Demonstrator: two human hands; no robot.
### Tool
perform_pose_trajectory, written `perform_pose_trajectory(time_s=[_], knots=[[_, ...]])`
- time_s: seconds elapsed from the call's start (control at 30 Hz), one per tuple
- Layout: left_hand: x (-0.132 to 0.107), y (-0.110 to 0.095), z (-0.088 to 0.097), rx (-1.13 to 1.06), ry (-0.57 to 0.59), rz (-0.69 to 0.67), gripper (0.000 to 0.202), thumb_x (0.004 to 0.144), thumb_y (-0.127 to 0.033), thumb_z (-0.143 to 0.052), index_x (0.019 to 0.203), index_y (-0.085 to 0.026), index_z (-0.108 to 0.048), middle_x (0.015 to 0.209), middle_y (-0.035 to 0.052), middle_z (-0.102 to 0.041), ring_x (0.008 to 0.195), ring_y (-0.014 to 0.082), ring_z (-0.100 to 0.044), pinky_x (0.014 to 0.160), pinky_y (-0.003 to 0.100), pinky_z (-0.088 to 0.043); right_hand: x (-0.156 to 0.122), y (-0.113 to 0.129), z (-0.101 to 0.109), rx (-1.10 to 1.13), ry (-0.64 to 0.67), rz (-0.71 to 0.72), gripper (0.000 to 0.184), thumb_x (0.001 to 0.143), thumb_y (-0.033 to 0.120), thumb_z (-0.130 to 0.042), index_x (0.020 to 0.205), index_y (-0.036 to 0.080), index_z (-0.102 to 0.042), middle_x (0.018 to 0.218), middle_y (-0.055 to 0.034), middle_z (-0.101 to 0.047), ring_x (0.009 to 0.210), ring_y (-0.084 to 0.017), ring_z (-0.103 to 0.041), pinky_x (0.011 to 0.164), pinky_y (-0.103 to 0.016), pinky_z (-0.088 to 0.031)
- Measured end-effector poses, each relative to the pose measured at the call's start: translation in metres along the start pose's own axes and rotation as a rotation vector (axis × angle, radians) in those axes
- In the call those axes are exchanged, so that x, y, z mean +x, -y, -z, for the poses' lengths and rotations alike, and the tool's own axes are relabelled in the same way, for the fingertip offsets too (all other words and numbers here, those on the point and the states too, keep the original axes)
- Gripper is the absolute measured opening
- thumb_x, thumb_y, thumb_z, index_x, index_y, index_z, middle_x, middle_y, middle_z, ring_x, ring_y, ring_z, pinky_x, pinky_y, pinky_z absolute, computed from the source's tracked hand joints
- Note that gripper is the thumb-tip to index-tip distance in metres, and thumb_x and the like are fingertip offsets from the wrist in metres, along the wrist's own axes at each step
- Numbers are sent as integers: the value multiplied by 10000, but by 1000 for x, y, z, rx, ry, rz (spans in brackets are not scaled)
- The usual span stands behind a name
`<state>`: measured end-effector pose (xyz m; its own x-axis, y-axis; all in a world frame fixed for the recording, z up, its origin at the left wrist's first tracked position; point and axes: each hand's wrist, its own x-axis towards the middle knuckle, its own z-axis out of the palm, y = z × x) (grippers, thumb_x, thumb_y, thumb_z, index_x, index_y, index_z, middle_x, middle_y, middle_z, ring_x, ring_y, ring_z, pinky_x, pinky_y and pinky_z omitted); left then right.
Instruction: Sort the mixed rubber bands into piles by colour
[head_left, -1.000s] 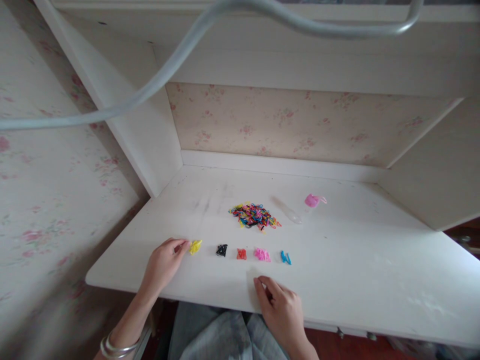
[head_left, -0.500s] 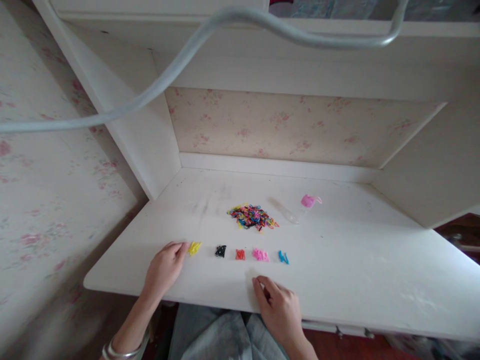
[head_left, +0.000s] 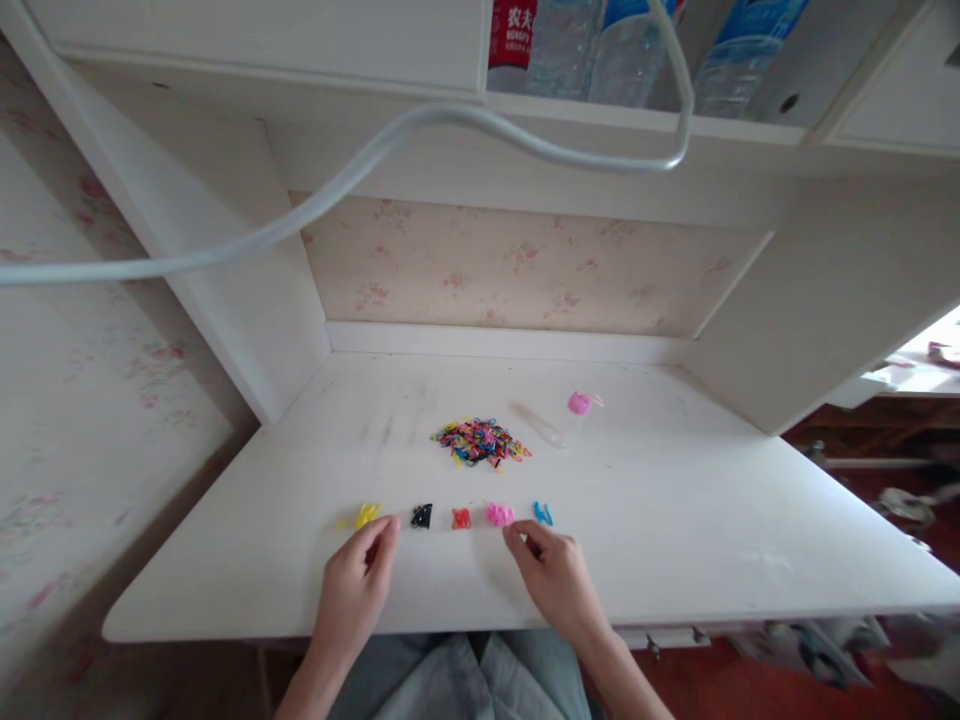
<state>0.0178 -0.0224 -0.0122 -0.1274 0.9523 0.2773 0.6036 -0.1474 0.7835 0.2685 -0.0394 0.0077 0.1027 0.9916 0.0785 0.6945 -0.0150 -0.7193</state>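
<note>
A mixed heap of tiny coloured rubber bands (head_left: pixel 480 441) lies mid-desk. In front of it runs a row of small sorted piles: yellow (head_left: pixel 367 515), black (head_left: pixel 421 516), red (head_left: pixel 461 518), pink (head_left: pixel 498 514) and blue (head_left: pixel 542 514). My left hand (head_left: pixel 357 586) rests flat on the white desk (head_left: pixel 675 520) just below the yellow pile, fingers together and stretched, holding nothing. My right hand (head_left: pixel 550 582) lies on the desk below the pink and blue piles, fingers loosely curled, fingertips close to the pink pile; nothing shows in it.
A clear tube (head_left: pixel 538 425) with a pink cap (head_left: pixel 579 402) lies behind the heap. A grey hose (head_left: pixel 375 150) hangs across the view above. Water bottles (head_left: pixel 600 40) stand on the upper shelf. Desk side panels (head_left: pixel 247 290) close in left and right.
The camera has tilted up and shifted, showing the upper shelf. Both hands moved toward each other: the left came off the yellow pile to below it, the right moved up toward the pink pile.
</note>
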Motion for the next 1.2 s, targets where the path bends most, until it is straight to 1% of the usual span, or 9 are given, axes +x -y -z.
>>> perform_pose_trajectory(time_s=[0.07, 0.2, 0.33, 0.43, 0.63, 0.83, 1.0, 1.1, 1.2], knots=[[0, -5, -5, -70, 70, 25, 345, 860, -432, -460, 923, -168, -674, 831, 42, -706, 718, 157, -640, 646, 229, -496, 16, 3, 11, -128, -4, 7, 378, 888, 458, -402, 871, 233, -706, 567, 15, -608, 518, -112, -547, 520, -196, -342], [-2, -4, -6, -114, 79, 62, 348, 857, -428, -469, 930, -155, -672, 728, 24, -677, 639, 141, -601, 587, 219, -465, 56, 1, 23, -437, 83, -65, 351, 890, 416, -380, 974, 292, -697, 750, -7, -686, 694, -137, -618, 594, -204, -368], [-10, -3, -3, -59, 133, -42, 303, 864, -385, -459, 896, -168, -669, 719, 20, -666, 643, 132, -590, 613, 215, -451, 88, -4, 17, -512, 154, -89, 303, 840, 403, -458, 995, 307, -700, 908, -39, -692, 823, -178, -623, 669, -236, -397], [-13, -3, -3, -28, 127, -77, 285, 866, -365, -452, 871, -173, -662, 704, 18, -656, 626, 127, -580, 608, 214, -444, 102, -5, 7, -548, 201, -93, 280, 805, 383, -510, 1007, 329, -696, 969, -46, -682, 863, -200, -621, 697, -262, -411], [-12, 0, -5, -10, 153, -94, 268, 879, -367, -445, 863, -184, -640, 700, 13, -638, 629, 126, -568, 615, 223, -434, 108, -6, -1, -578, 215, -73, 286, 854, 370, -449, 945, 298, -710, 954, -65, -677, 845, -202, -621, 663, -254, -402], [-12, 0, -4, -9, 165, -96, 291, 887, -383, -427, 882, -179, -635, 721, 23, -643, 638, 129, -570, 620, 228, -440, 111, -13, 11, -534, 195, -14, 355, 909, 352, -384, 881, 198, -702, 811, -55, -679, 711, -133, -591, 581, -201, -329], [-12, -2, -4, 4, 162, -103, 307, 887, -392, -419, 881, -177, -638, 733, 30, -650, 650, 134, -584, 626, 229, -449, 113, -17, 21, -493, 141, 8, 393, 912, 327, -372, 787, 137, -693, 677, -35, -648, 612, -108, -540, 532, -205, -278], [-12, -2, -4, 10, 165, -98, 305, 887, -389, -417, 880, -178, -638, 723, 24, -648, 637, 131, -581, 616, 225, -445, 110, -16, 25, -477, 103, 6, 413, 918, 323, -347, 808, 134, -698, 674, -37, -649, 599, -111, -539, 521, -210, -274], [-12, -2, -4, 19, 173, -89, 294, 887, -379, -422, 890, -180, -639, 742, 23, -654, 650, 128, -583, 630, 222, -442, 99, -4, 24, -461, 71, 22, 416, 931, 345, -319, 917, 161, -692, 737, -38, -670, 641, -121, -568, 537, -203, -296]])
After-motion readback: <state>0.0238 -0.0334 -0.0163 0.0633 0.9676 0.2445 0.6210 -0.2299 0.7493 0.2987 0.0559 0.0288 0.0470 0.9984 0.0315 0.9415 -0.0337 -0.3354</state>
